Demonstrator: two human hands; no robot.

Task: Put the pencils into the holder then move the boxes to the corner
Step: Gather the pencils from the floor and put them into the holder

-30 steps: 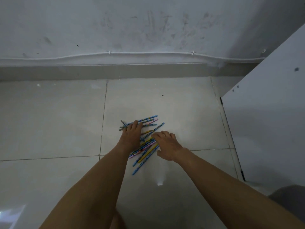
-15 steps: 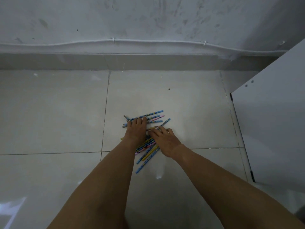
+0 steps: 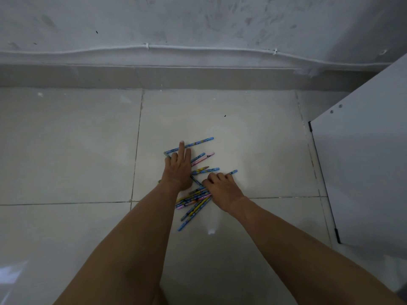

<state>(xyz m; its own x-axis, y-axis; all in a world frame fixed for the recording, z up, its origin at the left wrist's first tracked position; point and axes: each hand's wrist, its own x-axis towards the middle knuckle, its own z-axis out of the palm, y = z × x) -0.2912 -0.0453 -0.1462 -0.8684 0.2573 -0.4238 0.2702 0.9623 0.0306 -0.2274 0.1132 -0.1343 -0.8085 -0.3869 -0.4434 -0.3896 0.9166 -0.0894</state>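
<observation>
The left fingers [image 3: 182,148] lie straight and loosely spread, the longest one pressing on the topmost blue pencil [image 3: 201,142], which points toward 2 o'clock. The left hand [image 3: 178,172] rests palm down on the 11 o'clock side of the pencils [image 3: 193,198] and grips nothing. The right fingers [image 3: 214,176] are curled, tips down on the 3 o'clock edge of the pile. They touch a second blue pencil [image 3: 233,172] whose end sticks out toward 2 o'clock; whether they pinch it cannot be told. The right hand [image 3: 223,191] sits knuckles up, just beside the left.

The pencils, blue, pink and yellow, lie crossed on the pale tiled floor [image 3: 66,150] at the centre of the view. Most slant from 7 to 2 o'clock, with their lower ends showing between the two wrists. Both bare forearms [image 3: 123,249] reach in from 6 o'clock.

At 12 o'clock a grey skirting [image 3: 176,77] meets a scuffed wall [image 3: 198,23], with a white cable [image 3: 198,48] clipped along it. A white panel [image 3: 363,161] stands at 3 o'clock, well apart from the pencils.
</observation>
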